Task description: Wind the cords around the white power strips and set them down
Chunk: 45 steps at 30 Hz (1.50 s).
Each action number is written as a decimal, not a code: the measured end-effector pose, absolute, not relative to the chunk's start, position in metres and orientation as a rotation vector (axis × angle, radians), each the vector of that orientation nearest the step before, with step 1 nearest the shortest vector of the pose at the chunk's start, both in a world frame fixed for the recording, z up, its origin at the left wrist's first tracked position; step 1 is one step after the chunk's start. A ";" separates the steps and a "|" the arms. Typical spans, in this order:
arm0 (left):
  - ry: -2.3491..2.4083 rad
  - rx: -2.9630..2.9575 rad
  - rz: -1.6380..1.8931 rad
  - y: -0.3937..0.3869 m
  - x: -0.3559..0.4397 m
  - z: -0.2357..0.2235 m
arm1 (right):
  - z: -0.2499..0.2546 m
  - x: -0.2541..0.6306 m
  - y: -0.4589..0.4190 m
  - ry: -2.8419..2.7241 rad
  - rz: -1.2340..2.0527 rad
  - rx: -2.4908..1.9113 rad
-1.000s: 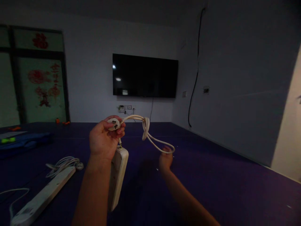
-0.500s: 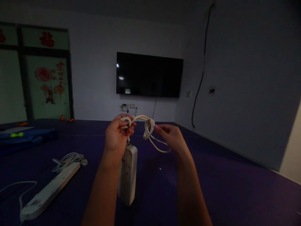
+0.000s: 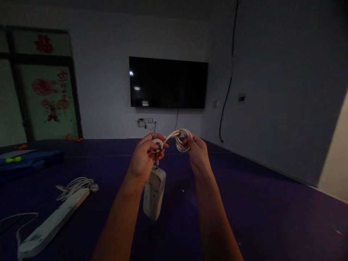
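Note:
My left hand [image 3: 145,159] is closed around the white plug [image 3: 157,144] of a short power strip. The strip's body [image 3: 153,192] hangs below that hand by its cord, a little above the purple floor. My right hand [image 3: 198,153] is closed on the coiled white cord [image 3: 179,140], which bunches in loops between the two hands at chest height. Both forearms reach up from the bottom of the view.
A second, longer white power strip [image 3: 50,224] with its bundled cord [image 3: 74,183] lies on the purple floor [image 3: 258,210] at the left. A blue mat [image 3: 27,161] lies further left. A dark television [image 3: 167,82] hangs on the far wall above wall sockets [image 3: 146,122].
My right hand rose from the low hanging loop and closed on the coil beside my left hand. The loose loop is now gathered into the bundle. The strip still hangs from my left hand.

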State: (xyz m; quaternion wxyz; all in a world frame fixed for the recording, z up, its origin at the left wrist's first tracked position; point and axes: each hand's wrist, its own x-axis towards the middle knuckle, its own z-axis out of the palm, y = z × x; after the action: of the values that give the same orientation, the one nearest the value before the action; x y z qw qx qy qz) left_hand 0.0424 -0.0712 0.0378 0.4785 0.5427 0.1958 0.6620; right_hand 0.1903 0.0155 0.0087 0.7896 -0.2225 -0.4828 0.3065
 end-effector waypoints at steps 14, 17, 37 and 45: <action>0.475 1.696 1.156 -0.072 0.063 0.022 | 0.016 0.191 0.015 -0.788 0.684 -0.133; 0.554 1.842 1.208 -0.069 0.071 0.018 | 0.015 0.197 0.019 -0.767 0.753 -0.088; 0.930 2.405 0.882 0.006 0.067 -0.026 | -0.024 0.198 0.063 -0.738 0.989 -0.226; 1.090 2.187 1.452 0.000 0.047 -0.007 | -0.017 0.207 0.048 -0.618 1.127 -0.129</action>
State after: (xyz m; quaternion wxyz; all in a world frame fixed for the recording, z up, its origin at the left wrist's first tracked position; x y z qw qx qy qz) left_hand 0.0472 0.0001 -0.0065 0.1489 0.7608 0.3793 0.5051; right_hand 0.2068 0.0475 -0.0170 0.7987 -0.0599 -0.2880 0.5249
